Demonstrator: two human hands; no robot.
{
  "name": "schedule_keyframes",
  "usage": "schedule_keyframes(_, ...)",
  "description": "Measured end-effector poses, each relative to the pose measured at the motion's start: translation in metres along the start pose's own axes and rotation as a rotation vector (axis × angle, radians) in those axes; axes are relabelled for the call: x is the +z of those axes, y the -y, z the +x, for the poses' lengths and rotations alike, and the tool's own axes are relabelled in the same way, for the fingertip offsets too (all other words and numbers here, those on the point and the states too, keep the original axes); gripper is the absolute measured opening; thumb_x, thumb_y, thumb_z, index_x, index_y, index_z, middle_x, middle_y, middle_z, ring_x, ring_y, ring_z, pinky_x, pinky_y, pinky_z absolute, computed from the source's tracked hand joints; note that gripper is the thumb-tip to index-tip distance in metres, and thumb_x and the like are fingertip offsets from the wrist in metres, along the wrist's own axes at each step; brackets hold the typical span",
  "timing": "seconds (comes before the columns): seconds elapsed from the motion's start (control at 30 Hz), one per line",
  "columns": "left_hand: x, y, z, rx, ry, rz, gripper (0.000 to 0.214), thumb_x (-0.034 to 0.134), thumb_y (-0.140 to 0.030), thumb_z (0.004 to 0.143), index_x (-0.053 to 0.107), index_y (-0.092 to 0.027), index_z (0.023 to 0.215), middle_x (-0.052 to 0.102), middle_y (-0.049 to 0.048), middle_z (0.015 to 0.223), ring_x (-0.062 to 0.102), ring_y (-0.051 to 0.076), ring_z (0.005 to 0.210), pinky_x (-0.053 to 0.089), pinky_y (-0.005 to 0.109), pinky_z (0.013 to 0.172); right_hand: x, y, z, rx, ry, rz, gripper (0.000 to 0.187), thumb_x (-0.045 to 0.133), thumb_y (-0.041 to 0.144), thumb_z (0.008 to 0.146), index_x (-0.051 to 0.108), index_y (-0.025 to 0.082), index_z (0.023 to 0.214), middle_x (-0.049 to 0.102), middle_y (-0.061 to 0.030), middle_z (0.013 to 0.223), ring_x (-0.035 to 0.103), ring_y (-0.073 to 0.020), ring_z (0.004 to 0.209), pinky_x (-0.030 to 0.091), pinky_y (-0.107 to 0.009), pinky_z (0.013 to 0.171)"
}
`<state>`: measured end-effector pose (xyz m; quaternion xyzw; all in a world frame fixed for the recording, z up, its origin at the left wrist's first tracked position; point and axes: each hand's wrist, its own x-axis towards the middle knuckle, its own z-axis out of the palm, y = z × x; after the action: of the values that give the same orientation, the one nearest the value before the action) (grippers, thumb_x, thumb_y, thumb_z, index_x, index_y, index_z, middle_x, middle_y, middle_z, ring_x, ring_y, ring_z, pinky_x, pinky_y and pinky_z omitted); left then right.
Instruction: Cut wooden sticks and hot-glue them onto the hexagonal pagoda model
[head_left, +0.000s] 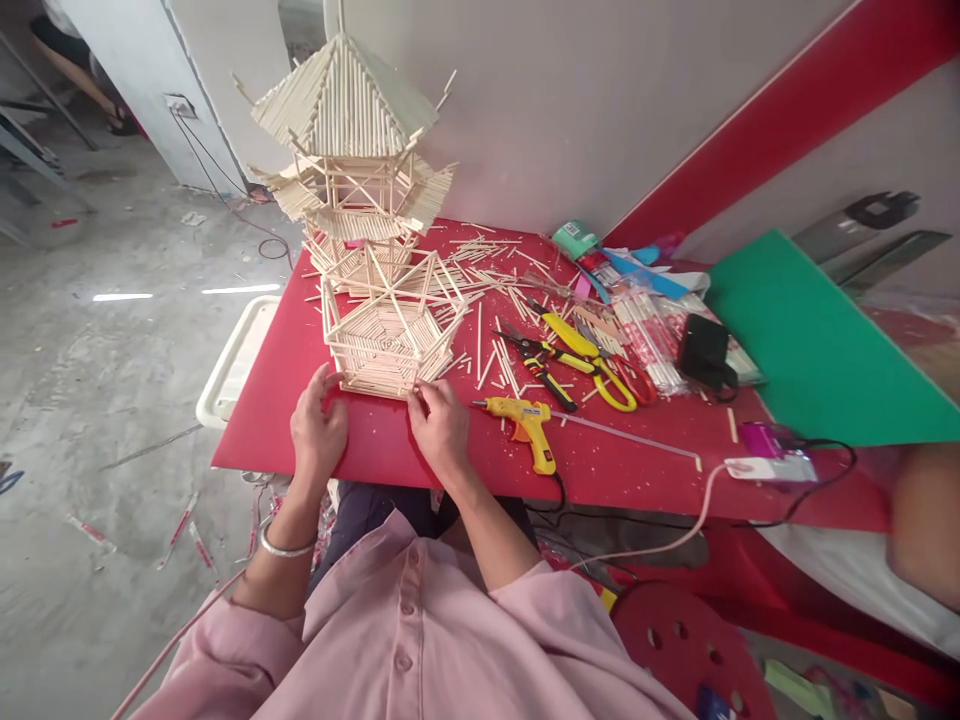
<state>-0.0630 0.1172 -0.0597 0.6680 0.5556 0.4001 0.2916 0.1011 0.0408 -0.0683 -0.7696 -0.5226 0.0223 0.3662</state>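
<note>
A six-sided frame of thin wooden sticks [390,345], with a woven-looking stick floor, sits at the front of the red table. My left hand [319,425] has its curled fingertips against the frame's front left corner, with the thumb lower and a little apart. At the front right corner, the thumb and forefinger of my right hand [439,428] pinch the base edge. Just behind stands a tiered stick pagoda [349,110] with sloping roofs. To the right of my right hand lies a yellow glue gun [525,425], its nozzle pointing left.
Loose sticks [480,260] litter the red table [270,420]. Yellow-handled cutters [570,340], packaged sticks [649,335] and a black box [703,345] lie to the right. A power strip [772,468] and cables are near the front edge. Another person's arm [926,520] shows at far right.
</note>
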Motion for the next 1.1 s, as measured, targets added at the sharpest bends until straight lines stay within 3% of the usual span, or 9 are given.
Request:
schedule_keyframes(0.17, -0.001, -0.001, -0.006, 0.018, 0.015, -0.005, 0.055, 0.052, -0.013, 0.074, 0.063, -0.023, 0.127, 0.078, 0.0037, 0.104, 0.058, 0.013, 0.057, 0.049, 0.028, 0.062, 0.0, -0.002, 0.0, 0.029, -0.039, 0.015, 0.029, 0.047, 0.029, 0.098, 0.072, 0.017, 0.109, 0.064, -0.0085, 0.09, 0.063, -0.0196, 0.078, 0.049, -0.028, 0.067)
schedule_keyframes(0.37, 0.001, -0.001, -0.006, 0.045, 0.016, 0.005, 0.057, 0.054, -0.011, 0.073, 0.063, -0.023, 0.128, 0.076, 0.0065, 0.111, 0.07, 0.019, 0.088, 0.053, 0.029, 0.074, -0.004, -0.001, -0.007, 0.009, -0.015, 0.04, 0.034, 0.044, 0.026, 0.098, 0.066, 0.015, 0.122, 0.064, -0.0115, 0.095, 0.064, -0.0212, 0.085, 0.053, -0.03, 0.076)
schedule_keyframes(0.47, 0.001, -0.003, -0.006, 0.034, 0.003, -0.016, 0.053, 0.055, -0.013, 0.074, 0.065, -0.024, 0.125, 0.076, 0.0054, 0.108, 0.069, 0.017, 0.086, 0.054, 0.027, 0.072, -0.01, -0.001, -0.013, -0.034, -0.017, 0.059, 0.036, 0.045, 0.023, 0.097, 0.063, 0.015, 0.127, 0.065, -0.0134, 0.099, 0.065, -0.0227, 0.089, 0.055, -0.033, 0.08)
schedule_keyframes(0.6, -0.001, -0.01, -0.017, 0.027, -0.169, -0.066, 0.03, 0.055, -0.02, 0.083, 0.07, -0.021, 0.109, 0.073, 0.0058, 0.104, 0.067, 0.014, 0.083, 0.052, 0.023, 0.065, -0.033, -0.003, -0.022, -0.109, -0.012, 0.066, 0.034, 0.046, 0.023, 0.098, 0.064, 0.018, 0.126, 0.068, -0.0123, 0.102, 0.067, -0.0218, 0.093, 0.056, -0.033, 0.083)
schedule_keyframes(0.7, 0.0, -0.016, -0.031, 0.066, -0.279, -0.096, 0.02, 0.058, -0.027, 0.086, 0.072, -0.02, 0.1, 0.07, 0.0044, 0.093, 0.065, 0.014, 0.08, 0.053, 0.024, 0.066, -0.061, -0.013, -0.019, -0.12, 0.004, 0.032, 0.026, 0.049, 0.026, 0.098, 0.072, 0.022, 0.111, 0.073, -0.009, 0.097, 0.069, -0.0206, 0.087, 0.055, -0.032, 0.079)
schedule_keyframes(0.8, 0.003, -0.022, -0.042, 0.119, -0.191, -0.107, 0.017, 0.06, -0.028, 0.087, 0.073, -0.02, 0.096, 0.068, 0.0021, 0.083, 0.063, 0.013, 0.069, 0.052, 0.025, 0.066, -0.093, -0.034, 0.001, -0.069, 0.027, -0.033, 0.02, 0.055, 0.027, 0.096, 0.074, 0.023, 0.101, 0.075, -0.0058, 0.096, 0.07, -0.0199, 0.084, 0.053, -0.031, 0.074)
schedule_keyframes(0.9, 0.006, -0.028, -0.046, 0.159, -0.124, -0.126, 0.015, 0.062, -0.025, 0.086, 0.074, -0.02, 0.094, 0.069, 0.0011, 0.077, 0.062, 0.012, 0.064, 0.051, 0.025, 0.064, -0.116, -0.06, 0.037, -0.043, 0.138, -0.159, 0.015, 0.06, 0.024, 0.093, 0.075, 0.025, 0.096, 0.074, -0.0034, 0.097, 0.068, -0.0172, 0.077, 0.049, -0.029, 0.068)
schedule_keyframes(1.1, 0.002, -0.037, -0.047, 0.155, -0.101, -0.18, 0.013, 0.062, -0.024, 0.087, 0.074, -0.02, 0.092, 0.069, 0.0009, 0.076, 0.06, 0.011, 0.061, 0.049, 0.024, 0.061, -0.116, -0.102, 0.11, -0.211, 0.562, -0.448, 0.024, 0.076, 0.021, 0.082, 0.075, 0.028, 0.105, 0.068, -0.0038, 0.1, 0.064, -0.0179, 0.084, 0.038, -0.027, 0.064)
